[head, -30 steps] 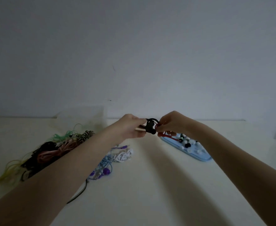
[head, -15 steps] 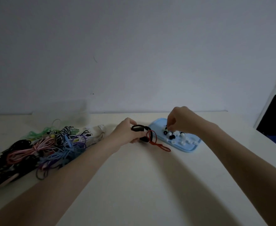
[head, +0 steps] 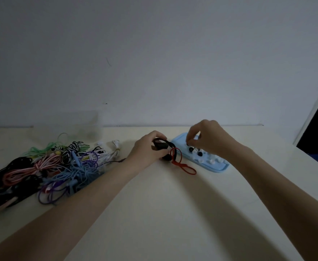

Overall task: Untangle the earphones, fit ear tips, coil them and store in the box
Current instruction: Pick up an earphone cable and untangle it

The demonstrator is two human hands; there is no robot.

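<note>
Earphones held at the tray of ear tips

Earphones (head: 163,147) with black buds and a red cable are gripped in the left hand (head: 146,149), whose fingers are curled round the black parts; the red cable is left trailing onto the table (head: 154,213) in loops beside the hand. The right hand (head: 205,138) is held over a light blue tray (head: 218,167), its fingertips (head: 189,142) bunched together and pointed down among the black and white ear tips (head: 195,150); whether a tip is pinched cannot be told. The two hands are kept apart, the tray just right of the earphones. A heap of tangled coloured earphone cables (head: 47,166) is spread at the left, and a clear box (head: 67,127) is seen faintly behind it against the wall.
</note>
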